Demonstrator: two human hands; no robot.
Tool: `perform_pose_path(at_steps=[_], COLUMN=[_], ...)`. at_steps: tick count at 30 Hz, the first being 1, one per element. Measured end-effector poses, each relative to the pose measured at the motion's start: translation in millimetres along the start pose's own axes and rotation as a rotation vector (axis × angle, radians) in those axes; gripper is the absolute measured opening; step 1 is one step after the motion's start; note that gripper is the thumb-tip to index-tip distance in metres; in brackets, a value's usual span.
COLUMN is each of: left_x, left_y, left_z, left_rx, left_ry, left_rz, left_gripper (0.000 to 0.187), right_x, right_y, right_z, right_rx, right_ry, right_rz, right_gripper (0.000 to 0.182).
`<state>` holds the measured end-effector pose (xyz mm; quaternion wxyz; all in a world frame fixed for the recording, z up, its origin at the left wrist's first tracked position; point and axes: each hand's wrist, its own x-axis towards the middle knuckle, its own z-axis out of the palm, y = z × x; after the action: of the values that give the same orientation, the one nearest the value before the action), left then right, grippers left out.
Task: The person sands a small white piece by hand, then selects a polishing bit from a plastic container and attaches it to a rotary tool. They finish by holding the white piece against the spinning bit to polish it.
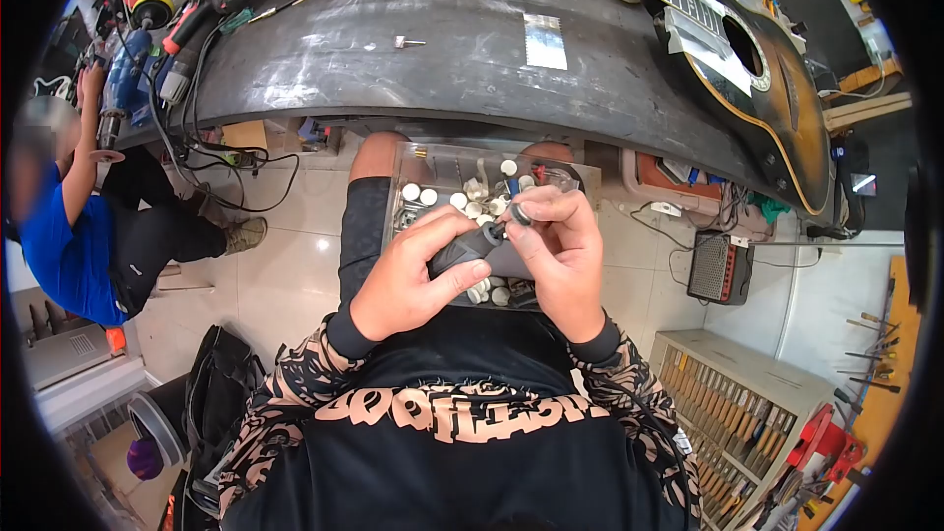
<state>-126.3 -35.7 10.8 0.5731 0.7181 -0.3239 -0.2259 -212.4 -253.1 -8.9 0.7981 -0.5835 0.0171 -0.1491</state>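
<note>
My left hand (413,275) grips the grey body of a small rotary tool (470,248) held over my lap. At the tool's tip, my right hand (560,246) pinches a small round attachment (518,213) between thumb and fingers. Under both hands, a clear plastic box (433,165) rests on my knees; it holds several white cylindrical bits and small parts. A black cord runs down my right sleeve.
A dark curved workbench (393,59) lies ahead with an acoustic guitar (757,59) on its right and power drills (187,0) at its left. Another person in a blue shirt (59,246) sits on the floor at left. A rack of chisels (733,413) stands at lower right.
</note>
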Motion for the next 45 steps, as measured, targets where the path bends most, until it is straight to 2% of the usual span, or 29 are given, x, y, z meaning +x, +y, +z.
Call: perform_pose_path(at_steps=[3,4,5,7,8,9,11,12,13,15,16,18,19,21,22,24,25,28,29,31,32,34,35,37,39,41,43,45], left_x=[-3.2,-2.7,-2.7,-3.1,-4.0,-5.2,-7.8,-10.7,-12.7,-16.8,-18.8,-21.6,-22.7,-22.5,-24.2,-25.8,-26.4,-32.4,-33.8,-35.8,-37.7,-41.8,-44.1,-48.7,-50.1,-50.2,-48.2,-49.4], left_y=[2.1,1.7,2.9,4.8,3.9,3.6,3.1,1.3,-0.9,-3.3,-2.7,-1.9,-1.3,6.1,8.4,7.9,8.0,3.7,1.4,0.6,0.2,-3.5,-5.8,-9.0,-9.3,-4.4,-11.8,-24.4], left_z=[-2.9,-3.6,-5.2,-8.9,-10.8,-11.9,-12.6,-9.8,-8.3,-6.0,-4.6,-6.2,-7.8,-14.2,-16.0,-18.4,-19.5,-19.4,-19.8,-21.8,-22.8,-27.6,-31.1,-38.1,-46.1,-51.6,-48.2,-44.5], left_rx=[0.124,0.180,0.187,0.301,0.393,0.399,0.508,0.524,0.529,0.603,0.643,0.649,0.657,0.649,0.644,0.643,0.649,0.681,0.708,0.774,0.843,0.879,0.920,0.885,0.722,0.643,0.403,0.365], left_ry=[-0.018,-0.021,-0.007,-0.072,-0.097,-0.090,-0.149,-0.140,-0.137,-0.140,-0.148,-0.141,-0.127,-0.129,-0.130,-0.161,-0.185,-0.205,-0.201,-0.196,-0.189,-0.171,-0.154,-0.096,0.155,0.191,0.381,0.422], left_rz=[0.013,0.049,0.048,0.137,0.137,0.138,0.153,0.175,0.176,0.272,0.293,0.296,0.297,0.273,0.245,0.261,0.275,0.270,0.279,0.307,0.334,0.338,0.345,0.305,0.177,0.102,0.100,0.161], left_gripper=[0.047,0.046,0.046,0.045,0.045,0.045,0.046,0.047,0.047,0.048,0.048,0.049,0.049,0.049,0.049,0.050,0.050,0.050,0.050,0.051,0.051,0.052,0.052,0.053,0.051,0.048,0.046,0.045], right_x=[1.9,0.7,1.2,5.5,8.0,7.2,-1.1,-4.9,-9.7,-18.4,-19.3,-18.2,-15.9,-11.7,-11.1,-8.3,-12.6,-28.0,-32.3,-39.8,-41.0,-36.2,-25.3,15.9,64.6,126.3,193.7,234.1], right_y=[-5.8,-6.3,-14.6,-38.3,-41.7,-43.8,-47.3,-40.8,-36.3,-31.9,-33.0,-39.9,-45.2,-53.9,-52.9,-48.1,-42.3,-15.0,-8.7,2.1,6.6,12.7,7.8,-16.5,-45.8,-44.0,-6.4,24.4], right_z=[-8.6,-12.4,-15.7,-21.7,-24.5,-25.9,-25.9,-24.8,-25.8,-26.8,-25.6,-20.1,-16.2,-7.7,-6.4,-5.8,-6.5,-10.9,-9.4,-4.2,-3.0,-1.1,1.0,11.9,33.3,52.4,68.3,77.4], right_rx=[-0.043,-0.220,-0.214,-0.798,-0.971,-0.967,-1.059,-1.052,-1.049,-1.168,-1.168,-0.873,-0.875,-1.059,-1.060,-1.107,-1.110,-0.972,-0.975,-0.757,-0.759,-0.591,-0.595,-0.799,-1.037,-0.952,-1.061,-1.301], right_ry=[-0.105,-0.084,-0.098,-0.326,-0.410,-0.414,-0.496,-0.465,-0.466,-0.506,-0.502,-0.476,-0.472,-0.462,-0.458,-0.545,-0.540,-0.533,-0.531,-0.410,-0.413,-0.422,-0.427,-0.648,-0.639,-0.420,-0.207,-0.233], right_rz=[-0.031,-0.092,-0.095,-0.273,-0.394,-0.401,-0.319,-0.331,-0.336,-0.102,-0.102,0.338,0.340,-0.096,-0.084,-0.325,-0.323,-0.145,-0.143,0.153,0.158,0.393,0.392,0.276,-0.182,-0.334,-0.648,-0.695], right_gripper=[0.031,0.033,0.033,0.034,0.031,0.031,0.025,0.017,0.017,0.012,0.012,0.013,0.013,0.012,0.012,0.012,0.012,0.016,0.016,0.024,0.024,0.027,0.027,0.026,0.026,0.028,0.023,0.022])
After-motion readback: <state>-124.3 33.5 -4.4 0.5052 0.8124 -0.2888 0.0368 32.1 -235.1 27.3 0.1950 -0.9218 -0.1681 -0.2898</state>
